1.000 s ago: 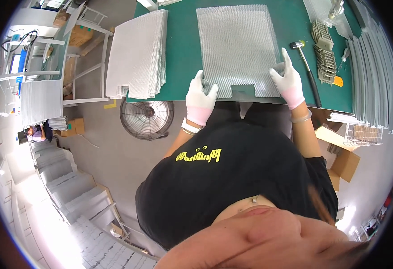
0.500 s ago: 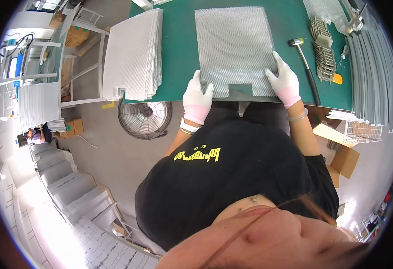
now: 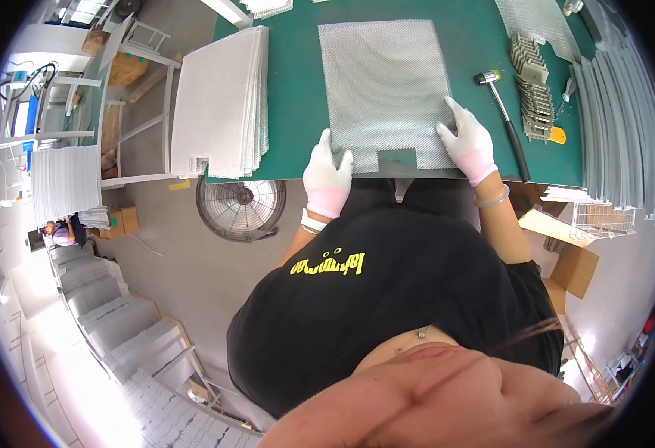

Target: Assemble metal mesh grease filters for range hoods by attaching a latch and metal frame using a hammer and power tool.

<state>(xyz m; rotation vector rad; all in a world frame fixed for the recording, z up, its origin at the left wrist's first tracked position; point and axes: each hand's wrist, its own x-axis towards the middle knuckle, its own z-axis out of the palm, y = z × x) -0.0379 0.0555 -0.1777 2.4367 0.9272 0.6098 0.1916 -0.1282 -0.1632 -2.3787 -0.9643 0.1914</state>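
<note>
A silvery mesh sheet (image 3: 387, 82) lies flat on the green tabletop in front of me, with a rectangular notch in its near edge. My left hand (image 3: 327, 177), in a white glove with a pink cuff, rests at the sheet's near left corner, thumb and fingers apart. On the opposite side, my right hand (image 3: 469, 143), gloved the same way, touches the right edge with its fingers spread. Both palms stay outside the sheet. To the right of it lies a hammer (image 3: 505, 123) with a black handle.
A stack of mesh sheets (image 3: 219, 97) stands left on the green table (image 3: 294, 112). Metal brackets (image 3: 536, 101) line up beyond the hammer, near an orange-handled tool (image 3: 557, 135). Long grey strips (image 3: 615, 127) fill the right end. A floor fan (image 3: 240, 209) sits below the table's front edge.
The whole view has shifted slightly, so the table sits a little lower in it. Both hands keep nearly the same places at the mesh sheet's edges.
</note>
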